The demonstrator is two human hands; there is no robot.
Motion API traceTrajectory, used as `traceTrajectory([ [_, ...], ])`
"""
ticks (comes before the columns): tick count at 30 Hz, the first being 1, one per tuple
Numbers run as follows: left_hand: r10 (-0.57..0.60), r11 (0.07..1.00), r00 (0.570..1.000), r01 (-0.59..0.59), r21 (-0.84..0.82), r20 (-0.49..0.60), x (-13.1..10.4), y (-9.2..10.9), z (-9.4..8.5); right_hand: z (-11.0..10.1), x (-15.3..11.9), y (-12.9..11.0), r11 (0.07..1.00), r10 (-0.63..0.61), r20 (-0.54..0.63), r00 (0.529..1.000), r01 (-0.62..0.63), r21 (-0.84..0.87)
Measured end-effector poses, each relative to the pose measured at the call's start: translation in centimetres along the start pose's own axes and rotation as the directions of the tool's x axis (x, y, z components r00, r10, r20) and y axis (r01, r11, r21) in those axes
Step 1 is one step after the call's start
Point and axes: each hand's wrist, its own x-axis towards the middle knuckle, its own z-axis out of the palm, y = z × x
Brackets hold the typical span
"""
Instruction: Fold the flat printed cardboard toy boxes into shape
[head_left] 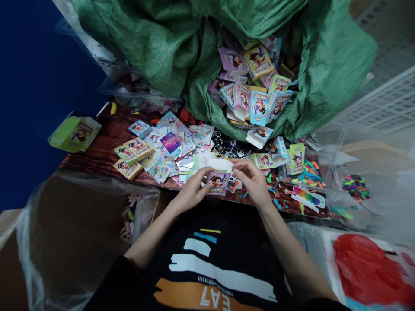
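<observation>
A small purple box (218,182) with a cartoon figure is pinched between the thumb and fingers of my left hand (193,190), over the table's front edge. Its white flap (220,166) stands up from the top. On the right, my right hand (251,179) has its thumb and forefinger pressed together at the end of the flap. Behind my hands lies a loose pile of printed cards (171,144). Four-sided small yellow boxes (128,169) rest left of the pile, and a green box (296,159) stands to the right.
A green sack (340,77) full of small boxes (259,106) opens behind the table (94,166). An open green carton (76,134) sits at the far left. Colourful small pieces (311,175) lie at the right. A plastic-lined carton (74,224) is below left; a red bag (366,268) is below right.
</observation>
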Motion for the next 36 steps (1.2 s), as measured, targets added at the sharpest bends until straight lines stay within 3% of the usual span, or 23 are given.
traceTrajectory([
  [5,-0.056,0.984,0.998,0.059,-0.165,0.019,0.1,0.5,0.1,0.9,-1.3,1.0,0.982,0.136,-0.082,0.987,-0.124,0.142],
  [9,-0.072,0.966,0.996,0.082,-0.245,0.051,0.1,0.9,-0.1,1.5,-1.8,0.9,0.988,0.093,-0.107,0.99,-0.079,0.131],
  [15,-0.076,0.972,0.987,0.106,-0.21,0.143,0.1,1.5,-0.4,1.6,-2.1,0.6,0.997,-0.067,-0.069,0.995,0.065,-0.034],
  [19,-0.049,0.972,0.987,0.083,-0.219,0.154,0.3,1.7,-0.4,1.5,-1.9,0.5,0.998,-0.06,-0.121,0.991,0.057,-0.025],
  [21,-0.065,0.968,0.988,0.097,-0.233,0.141,0.4,1.5,-0.3,1.2,-1.6,0.3,0.999,-0.048,-0.092,0.995,0.048,-0.005],
  [27,-0.161,0.903,0.985,0.174,-0.393,0.067,0.1,0.8,0.3,0.3,-0.6,-0.4,0.996,-0.08,0.146,0.986,0.073,0.049],
  [36,-0.089,0.982,0.991,0.104,-0.156,0.101,-0.1,0.4,0.0,1.3,-0.4,0.2,0.999,0.037,0.043,0.998,-0.037,-0.011],
])
